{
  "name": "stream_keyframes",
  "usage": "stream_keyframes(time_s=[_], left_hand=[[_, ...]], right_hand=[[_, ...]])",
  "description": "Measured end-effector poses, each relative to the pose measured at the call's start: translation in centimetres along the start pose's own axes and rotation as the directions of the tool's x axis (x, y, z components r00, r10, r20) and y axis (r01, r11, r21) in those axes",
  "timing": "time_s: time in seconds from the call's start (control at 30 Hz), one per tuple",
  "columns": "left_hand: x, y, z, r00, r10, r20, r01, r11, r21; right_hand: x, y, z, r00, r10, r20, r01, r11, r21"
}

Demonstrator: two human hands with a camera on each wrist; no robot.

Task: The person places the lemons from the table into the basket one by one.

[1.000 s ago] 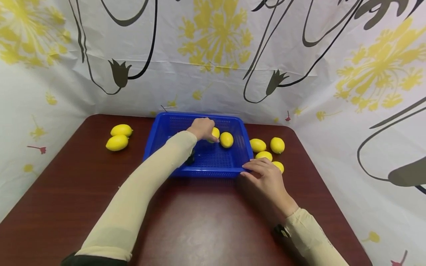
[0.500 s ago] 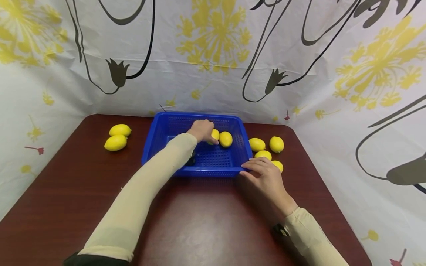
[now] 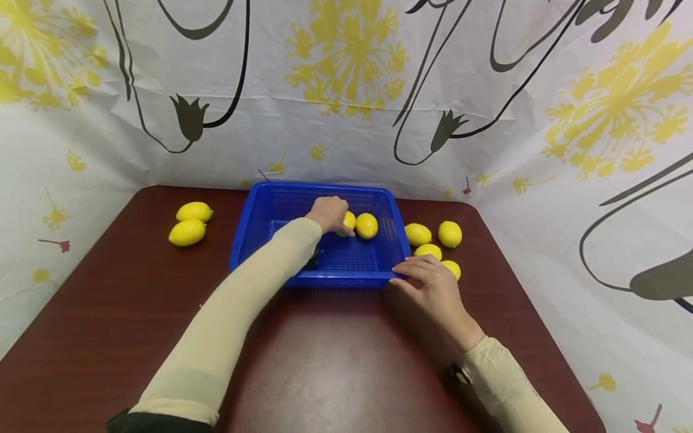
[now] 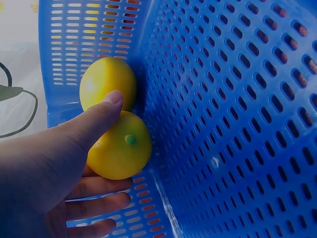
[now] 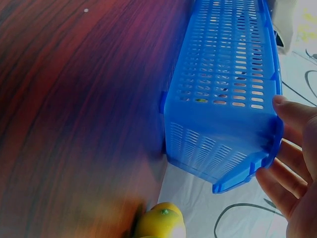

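Observation:
A blue perforated plastic basket (image 3: 346,278) stands on the table. Inside it, my left hand (image 3: 328,213) grips a yellow lemon (image 4: 121,151), with the thumb over it and the other fingers below. That lemon touches or lies very close to a second lemon (image 3: 367,226) in the basket, partly behind my thumb in the left wrist view. At the basket's near right corner, my right hand (image 3: 431,285) holds the rim between thumb and fingers. Several lemons lie just outside the right side of the basket, one of them (image 5: 161,220) showing low in the right wrist view.
Two lemons (image 3: 187,232) lie side by side at the back left of the dark wooden table (image 3: 325,361). A white sheet (image 3: 260,60) with printed flowers hangs behind the table and along its sides. My left forearm crosses the basket's near rim.

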State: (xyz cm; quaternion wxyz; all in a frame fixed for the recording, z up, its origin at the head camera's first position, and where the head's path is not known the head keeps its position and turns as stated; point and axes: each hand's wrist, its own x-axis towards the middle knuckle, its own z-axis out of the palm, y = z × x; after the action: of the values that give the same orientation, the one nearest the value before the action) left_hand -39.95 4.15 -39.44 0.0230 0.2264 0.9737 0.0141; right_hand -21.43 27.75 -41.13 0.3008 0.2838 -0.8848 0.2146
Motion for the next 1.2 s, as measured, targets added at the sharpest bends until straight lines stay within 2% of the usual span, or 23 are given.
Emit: stream_keyframes(time_s=[0.33,0.8,1.0,1.2], left_hand=[[-0.2,-0.2,0.5,1.000,0.008,-0.001,-0.008,1.000,0.003],[-0.6,-0.1,0.4,1.000,0.011,0.005,-0.011,1.000,-0.002],[-0.7,-0.1,0.0,1.000,0.020,0.001,-0.020,1.000,0.003],[-0.7,-0.2,-1.1,0.999,0.042,-0.002,-0.042,0.999,0.013]], right_hand=[[0.1,-0.1,0.1,1.000,-0.007,-0.002,0.007,1.000,0.009],[0.2,-0.2,0.1,1.000,-0.003,0.012,0.003,1.000,-0.004],[0.0,-0.2,0.1,1.000,0.004,0.011,-0.004,1.000,-0.010],[-0.1,-0.1,0.0,1.000,0.012,0.009,-0.012,1.000,-0.010]])
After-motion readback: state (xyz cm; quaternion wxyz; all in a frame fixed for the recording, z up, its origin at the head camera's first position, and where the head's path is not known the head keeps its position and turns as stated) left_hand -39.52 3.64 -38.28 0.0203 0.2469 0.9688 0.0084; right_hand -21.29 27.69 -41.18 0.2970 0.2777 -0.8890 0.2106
